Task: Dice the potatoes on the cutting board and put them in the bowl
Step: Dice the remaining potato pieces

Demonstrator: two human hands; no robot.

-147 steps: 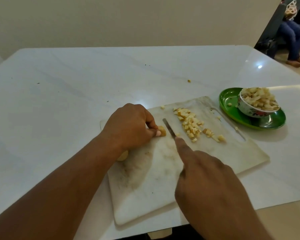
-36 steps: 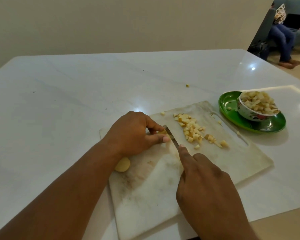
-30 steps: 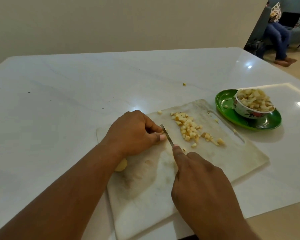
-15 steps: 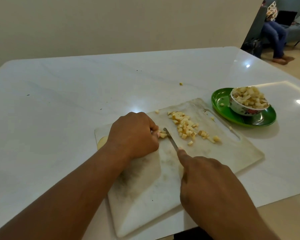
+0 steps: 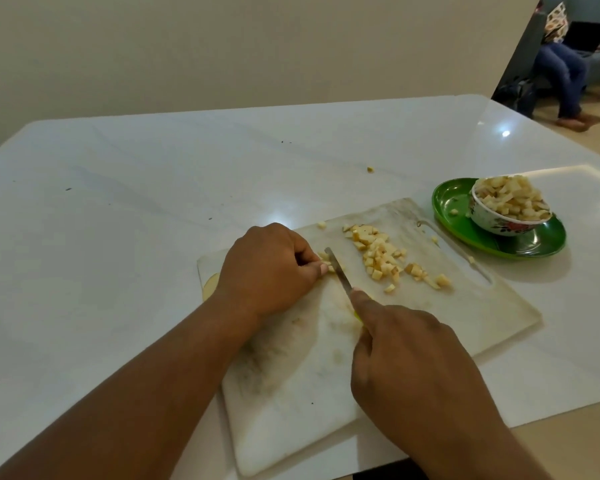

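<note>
We see a small potato piece (image 5: 327,262) on the cutting board (image 5: 471,317), pinched by the curled fingers (image 5: 314,270) of the left hand (image 5: 269,270). The knife (image 5: 338,271) blade is right beside it, touching the cut bits. The right hand (image 5: 413,368) grips the knife handle, with one finger stretched along the top of the blade. A pile of potato cubes (image 5: 381,252) lies on the board toward the far right corner of the table (image 5: 118,209). Another potato chunk (image 5: 210,284) peeks out at the board's left edge, behind the left wrist. Near the right edge of the table a bowl (image 5: 499,223) heaped with cubes stands on a green plate (image 5: 534,242). One stray cube (image 5: 370,169) lies alone on the table past the board.
</note>
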